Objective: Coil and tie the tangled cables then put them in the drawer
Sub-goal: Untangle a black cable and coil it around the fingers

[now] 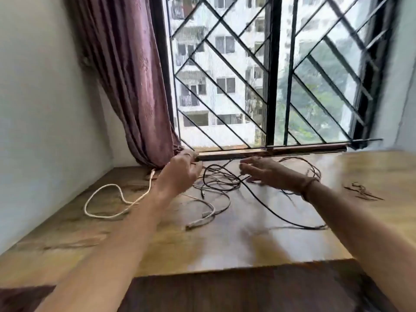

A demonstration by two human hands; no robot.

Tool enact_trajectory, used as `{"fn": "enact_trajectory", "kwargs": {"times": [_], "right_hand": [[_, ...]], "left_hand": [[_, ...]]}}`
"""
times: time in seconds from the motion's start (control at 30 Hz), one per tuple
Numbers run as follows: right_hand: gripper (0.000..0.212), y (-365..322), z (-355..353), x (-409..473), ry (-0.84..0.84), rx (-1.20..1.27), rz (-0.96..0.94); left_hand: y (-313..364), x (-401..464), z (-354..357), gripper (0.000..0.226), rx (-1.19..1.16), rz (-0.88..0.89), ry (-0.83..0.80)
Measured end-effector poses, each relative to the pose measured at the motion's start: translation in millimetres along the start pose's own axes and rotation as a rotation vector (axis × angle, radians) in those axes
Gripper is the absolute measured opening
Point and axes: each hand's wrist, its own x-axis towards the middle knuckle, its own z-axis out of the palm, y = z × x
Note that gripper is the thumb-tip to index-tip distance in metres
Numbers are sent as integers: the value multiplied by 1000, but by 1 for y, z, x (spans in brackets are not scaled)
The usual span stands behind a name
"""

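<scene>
Seen from a head-worn camera: two bare forearms reaching forward over a wooden desk (258, 248) toward a barred window (272, 70).

Near the desk's far edge, between the two hands, a tangle of thin black cables (221, 177), loops crossing one another. From it, one long black strand (281, 216) running diagonally toward the near right, ending well apart from the knot. Pale grey cables (209, 212) trailing from the tangle toward the near edge, plug ends lying flat. Off to the far left, a white cable (105, 200) in one loose open loop, long axis running roughly left to right, its far end rising toward the left hand (180, 174).

Left hand at the far left of the tangle, just beside the curtain (132, 86), fingers curled; apparently grasping something thin, probably a cable end, though motion blur prevents certainty. Right hand (263, 171) hovering over the tangle's right side, fingers extended and relaxed, holding nothing, palm turned leftward.

Judged from the layout: nothing coiled or tied yet. Tangle directly between the hands, slightly nearer the right. Probably next, a gathering of the black loops inward. No drawer visible. A small dark scatter (362, 191) on the desk's right side, too blurred to identify.
</scene>
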Motion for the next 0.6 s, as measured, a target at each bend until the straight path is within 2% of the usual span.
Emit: {"fn": "enact_trajectory", "kwargs": {"times": [0.13, 0.17, 0.23, 0.27, 0.4, 0.47, 0.57, 0.6], "right_hand": [[36, -7, 40, -33, -74, -284, -73], [35, -10, 50, -42, -69, -301, -92], [31, -18, 68, -62, -62, -231, -152], [31, -22, 74, -71, -66, -194, -182], [29, -28, 91, -104, -143, -228, -217], [32, -26, 92, -117, -184, -259, -259], [31, -20, 81, -127, -234, -169, -238], [31, -16, 73, -126, -197, -119, -185]], "left_hand": [[9, -37, 11, 54, -80, -145, -194], [12, -42, 16, 48, -230, -242, -228], [22, -51, 20, 24, -707, -559, -266], [28, -55, 20, 26, -925, -685, -274], [28, -63, 9, 68, -1410, -898, -257], [28, -61, 3, 65, -1446, -951, -261], [28, -62, 3, 23, -1327, -1003, -367], [28, -63, 5, 20, -1337, -1002, -351]]}}
